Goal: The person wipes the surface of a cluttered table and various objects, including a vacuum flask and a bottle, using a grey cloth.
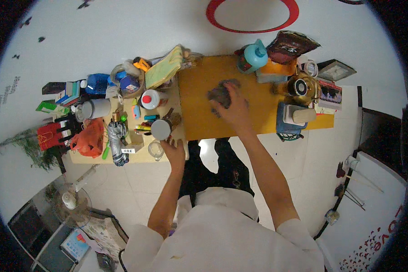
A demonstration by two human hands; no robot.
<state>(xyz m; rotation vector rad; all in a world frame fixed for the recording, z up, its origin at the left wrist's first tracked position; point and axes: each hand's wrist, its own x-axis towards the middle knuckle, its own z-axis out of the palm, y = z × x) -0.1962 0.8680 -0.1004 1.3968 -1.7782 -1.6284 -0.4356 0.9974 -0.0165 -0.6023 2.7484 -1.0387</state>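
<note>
My right hand [235, 110] presses down on a crumpled dark grey cloth [218, 95] on the brown tabletop, its fingers curled over the cloth's right side. My left hand [173, 151] rests at the front edge of the pale table, fingers apart and partly hard to make out. Just beyond its fingertips stands a jar with a grey lid [161, 129] and a brownish body. A small clear glass [156, 150] sits immediately left of that hand.
The pale table [143, 157] at left is crowded: a folded umbrella [118, 141], an orange-red plastic bag [88, 139], a red-capped white bottle [150, 99]. On the brown table's [199, 124] right side stand a turquoise jug [255, 56] and a blue basket [286, 119]. A wall rises behind.
</note>
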